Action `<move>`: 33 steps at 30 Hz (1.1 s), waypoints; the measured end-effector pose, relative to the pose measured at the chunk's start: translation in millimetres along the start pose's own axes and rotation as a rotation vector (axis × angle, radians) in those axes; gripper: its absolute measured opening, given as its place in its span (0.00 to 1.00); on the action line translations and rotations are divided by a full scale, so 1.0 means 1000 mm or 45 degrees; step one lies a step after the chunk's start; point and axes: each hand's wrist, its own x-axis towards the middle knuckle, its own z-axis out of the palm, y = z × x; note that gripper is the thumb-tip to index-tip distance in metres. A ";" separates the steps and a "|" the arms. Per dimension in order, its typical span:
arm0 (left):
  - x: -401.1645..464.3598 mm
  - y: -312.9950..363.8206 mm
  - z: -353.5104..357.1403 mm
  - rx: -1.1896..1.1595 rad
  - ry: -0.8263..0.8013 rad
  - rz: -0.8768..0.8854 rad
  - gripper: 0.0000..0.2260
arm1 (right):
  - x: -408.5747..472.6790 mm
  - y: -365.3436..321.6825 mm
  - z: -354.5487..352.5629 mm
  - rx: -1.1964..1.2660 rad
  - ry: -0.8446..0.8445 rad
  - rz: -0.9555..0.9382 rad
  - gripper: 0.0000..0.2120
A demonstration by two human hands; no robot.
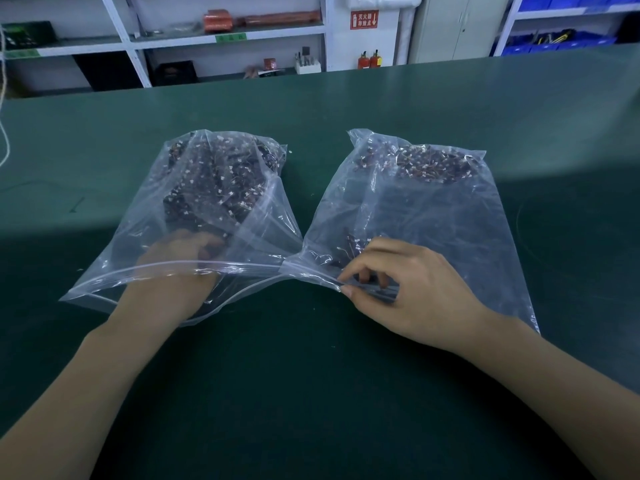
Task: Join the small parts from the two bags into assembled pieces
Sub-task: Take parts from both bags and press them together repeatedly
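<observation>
Two clear zip bags lie side by side on the green bench (346,109), each holding many small dark parts with white ends. The left hand (180,252) reaches inside the left bag (145,216), its grip impossible to tell through the plastic. The right hand (412,289) pinches the mouth of the right bag (450,220).

One head-worn camera looks forward and down, close over the green table (311,105) (shelves beyond).

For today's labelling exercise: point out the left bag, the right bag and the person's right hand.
left bag (145,216): head view, clear near-left wall of the bag.
right bag (450,216): head view, clear plastic below the heap of parts.
right hand (415,289): head view, back of the hand.
</observation>
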 end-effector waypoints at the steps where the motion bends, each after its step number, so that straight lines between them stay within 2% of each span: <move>1: 0.006 -0.005 0.001 -0.008 0.007 0.001 0.12 | 0.000 0.000 0.000 0.005 0.004 0.000 0.03; 3: 0.010 -0.007 0.000 0.024 -0.060 -0.041 0.13 | 0.000 0.000 -0.001 0.009 0.007 -0.001 0.03; 13: 0.010 -0.017 0.007 -0.029 0.033 0.050 0.10 | 0.000 -0.001 -0.001 0.002 0.006 -0.003 0.03; 20: 0.001 -0.010 0.008 -0.187 0.208 0.390 0.07 | 0.001 -0.002 -0.002 -0.002 0.014 -0.006 0.03; 24: -0.012 0.006 0.010 -0.229 0.141 0.560 0.03 | 0.001 -0.002 -0.002 -0.001 0.012 -0.010 0.04; 29: -0.028 0.022 0.019 -0.246 0.017 0.880 0.05 | 0.001 -0.001 -0.001 0.000 0.039 -0.003 0.03; 33: -0.040 0.034 0.031 -0.416 0.075 1.044 0.03 | 0.003 -0.003 -0.001 0.086 0.083 -0.018 0.02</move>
